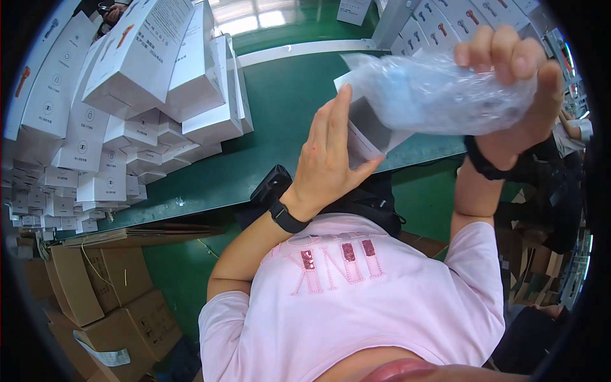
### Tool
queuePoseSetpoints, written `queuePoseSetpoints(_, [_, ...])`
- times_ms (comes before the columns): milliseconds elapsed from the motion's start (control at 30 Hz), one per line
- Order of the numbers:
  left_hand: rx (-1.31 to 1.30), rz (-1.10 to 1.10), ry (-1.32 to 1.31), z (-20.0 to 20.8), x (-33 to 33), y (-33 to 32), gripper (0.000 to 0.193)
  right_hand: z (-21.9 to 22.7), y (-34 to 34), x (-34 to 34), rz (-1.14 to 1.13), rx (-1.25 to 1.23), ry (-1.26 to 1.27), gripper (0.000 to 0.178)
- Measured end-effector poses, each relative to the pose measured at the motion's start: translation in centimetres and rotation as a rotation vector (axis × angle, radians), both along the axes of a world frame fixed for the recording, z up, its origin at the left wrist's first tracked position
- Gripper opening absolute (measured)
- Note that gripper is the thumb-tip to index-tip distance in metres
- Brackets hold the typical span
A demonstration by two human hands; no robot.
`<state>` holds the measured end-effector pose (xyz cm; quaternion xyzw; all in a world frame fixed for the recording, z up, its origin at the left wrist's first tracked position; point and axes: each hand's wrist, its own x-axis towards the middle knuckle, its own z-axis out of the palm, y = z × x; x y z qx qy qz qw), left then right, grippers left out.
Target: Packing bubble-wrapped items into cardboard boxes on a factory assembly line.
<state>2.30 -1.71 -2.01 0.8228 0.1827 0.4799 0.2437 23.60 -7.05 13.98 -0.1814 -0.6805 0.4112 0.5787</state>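
My left hand (328, 149) grips a white cardboard box (366, 137) by its side, fingers along one wall and thumb at the lower edge. The box's open end faces to the right and up, showing a grey inside. In my right hand (509, 70) is a plastic-wrapped package (445, 95), clear and crinkled with something light blue inside. Its left end lies right at the box opening; I cannot tell whether any of it is inside. The fingers of my right hand curl over the package's right end. What the wrap contains is not clear.
White printed boxes (137, 57) are stacked high on the left of the green table (280, 95). More white boxes (439, 25) stand at the back right. Brown cartons (127, 312) sit on the floor at lower left. Another person's hand (573, 130) shows at far right.
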Motion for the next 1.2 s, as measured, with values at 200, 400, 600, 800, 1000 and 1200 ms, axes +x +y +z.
queuePoseSetpoints(200, [0.093,-0.037,0.001,0.3,0.7,-1.4,0.103,1.2,0.8,-1.9,-0.554,-0.253,-0.099,0.028])
queuePoseSetpoints(400, [-0.044,0.083,-0.053,-0.2,-0.4,-0.7,0.103,-4.3,3.2,-4.0,-0.376,-0.102,-0.698,0.024])
queuePoseSetpoints(600, [0.009,0.342,0.014,-0.3,-3.7,0.0,0.104,-2.4,2.5,-6.3,-0.881,0.475,-0.933,0.035])
queuePoseSetpoints(800, [-0.030,0.299,-0.054,-2.0,-5.8,0.1,0.123,-11.1,9.2,1.6,-1.156,-0.227,-1.233,0.043])
queuePoseSetpoints(1000, [-0.397,-0.095,-0.234,-2.6,-5.5,2.5,0.128,-19.4,11.0,4.6,-1.036,-0.216,-1.392,0.022])
queuePoseSetpoints(1200, [-0.889,-0.296,-0.413,1.5,-5.3,2.7,0.088,-2.1,3.7,-2.6,-0.903,-0.062,-0.246,0.022])
